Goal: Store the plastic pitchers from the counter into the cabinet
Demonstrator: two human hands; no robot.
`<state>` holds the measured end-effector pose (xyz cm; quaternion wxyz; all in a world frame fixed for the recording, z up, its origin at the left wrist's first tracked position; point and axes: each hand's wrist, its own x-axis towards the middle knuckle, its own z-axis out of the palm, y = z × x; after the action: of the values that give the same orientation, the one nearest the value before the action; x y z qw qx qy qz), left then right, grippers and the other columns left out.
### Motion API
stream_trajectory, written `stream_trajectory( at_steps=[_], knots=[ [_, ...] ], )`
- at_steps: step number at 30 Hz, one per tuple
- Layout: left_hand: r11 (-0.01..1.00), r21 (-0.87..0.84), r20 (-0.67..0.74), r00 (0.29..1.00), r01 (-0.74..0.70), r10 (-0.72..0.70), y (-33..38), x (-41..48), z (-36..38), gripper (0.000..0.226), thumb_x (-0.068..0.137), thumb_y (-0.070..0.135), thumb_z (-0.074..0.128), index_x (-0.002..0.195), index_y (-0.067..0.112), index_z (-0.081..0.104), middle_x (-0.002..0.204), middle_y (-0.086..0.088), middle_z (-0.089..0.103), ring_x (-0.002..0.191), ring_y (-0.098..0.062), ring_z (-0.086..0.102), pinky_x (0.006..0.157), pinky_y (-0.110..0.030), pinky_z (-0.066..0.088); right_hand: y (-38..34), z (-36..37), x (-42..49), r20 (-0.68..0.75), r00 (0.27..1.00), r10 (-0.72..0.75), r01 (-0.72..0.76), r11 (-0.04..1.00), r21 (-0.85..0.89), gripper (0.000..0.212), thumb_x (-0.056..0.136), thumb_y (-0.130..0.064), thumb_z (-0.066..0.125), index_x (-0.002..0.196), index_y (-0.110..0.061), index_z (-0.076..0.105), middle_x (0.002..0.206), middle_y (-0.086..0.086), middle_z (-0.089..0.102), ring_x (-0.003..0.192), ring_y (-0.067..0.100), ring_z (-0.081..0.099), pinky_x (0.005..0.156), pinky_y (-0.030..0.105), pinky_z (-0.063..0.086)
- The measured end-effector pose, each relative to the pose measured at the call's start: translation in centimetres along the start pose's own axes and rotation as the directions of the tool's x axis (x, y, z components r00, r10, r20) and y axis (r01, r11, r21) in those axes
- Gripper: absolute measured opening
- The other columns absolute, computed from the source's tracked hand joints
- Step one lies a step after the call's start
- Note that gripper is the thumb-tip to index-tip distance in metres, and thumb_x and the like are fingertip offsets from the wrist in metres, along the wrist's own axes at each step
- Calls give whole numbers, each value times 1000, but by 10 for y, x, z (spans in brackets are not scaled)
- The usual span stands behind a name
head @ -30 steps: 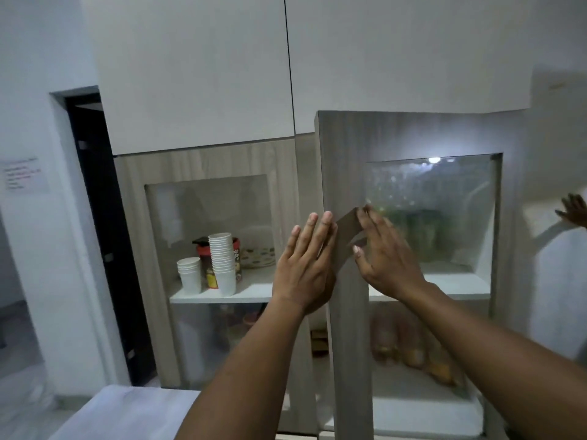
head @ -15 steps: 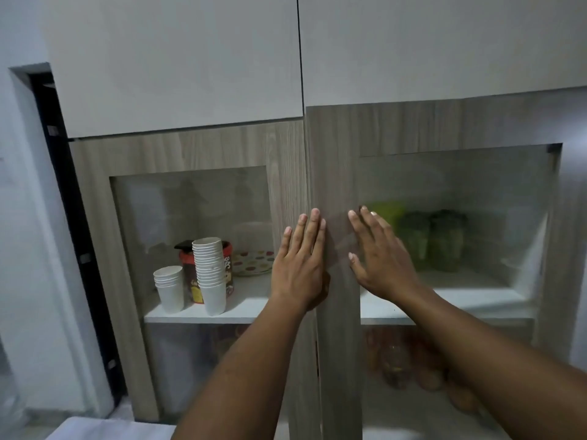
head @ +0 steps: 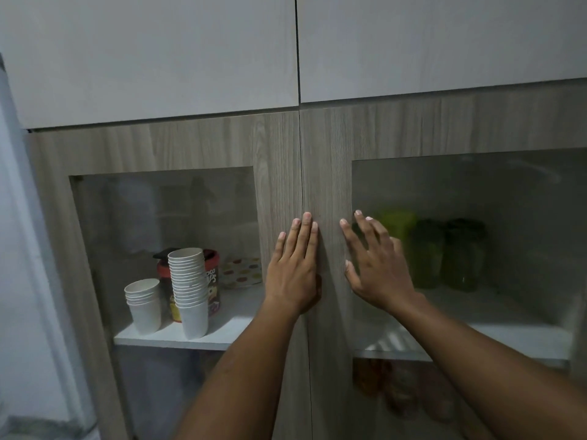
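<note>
Both doors now sit flush, the right door (head: 324,185) swung fully closed since a second ago. Left hand (head: 293,274) lies flat on the left door (head: 276,173), fingers together, holding nothing; right hand (head: 376,268) presses the right door's frame, fingers spread — empty too. Just right of that hand, behind the glass, three green pitchers (head: 444,252) stand on the shelf (head: 508,341).

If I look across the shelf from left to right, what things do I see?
Short cup stack → tall cup stack → red tin → dotted plate → left hand → right hand → green pitchers behind the glass.
</note>
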<state>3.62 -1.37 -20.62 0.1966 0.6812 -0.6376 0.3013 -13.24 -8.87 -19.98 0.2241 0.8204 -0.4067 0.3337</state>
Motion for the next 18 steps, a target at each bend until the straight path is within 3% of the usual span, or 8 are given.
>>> stream_trajectory(
  at_steps=[11,15,18],
  knots=[
    [999,-52,39,999,4,-2,1,5,3,91,94,30,47,163,10,-9,169,-8,-25,156,-25,-25,130,-44,0,0,11,3,44,999,19,-18,1000,-8,86,86,-41,53,160,-28,9,169,6,5,153,29,12,91,47,48],
    [1000,-22,166,986,-8,11,0,3,-17,86,100,34,47,164,14,-7,170,-8,-24,157,-26,-23,130,-47,3,1,-12,-1,158,987,6,-6,1000,1,87,90,-39,50,158,-33,-3,169,2,-11,155,25,-4,101,46,45],
    [999,-42,286,957,-34,45,0,-1,-39,82,104,34,48,164,17,-5,173,-9,-13,160,-28,-10,130,-48,7,-3,-38,-2,273,962,6,-14,1000,26,82,90,-38,54,158,-33,9,169,0,-5,155,23,1,111,49,39]
  ],
)
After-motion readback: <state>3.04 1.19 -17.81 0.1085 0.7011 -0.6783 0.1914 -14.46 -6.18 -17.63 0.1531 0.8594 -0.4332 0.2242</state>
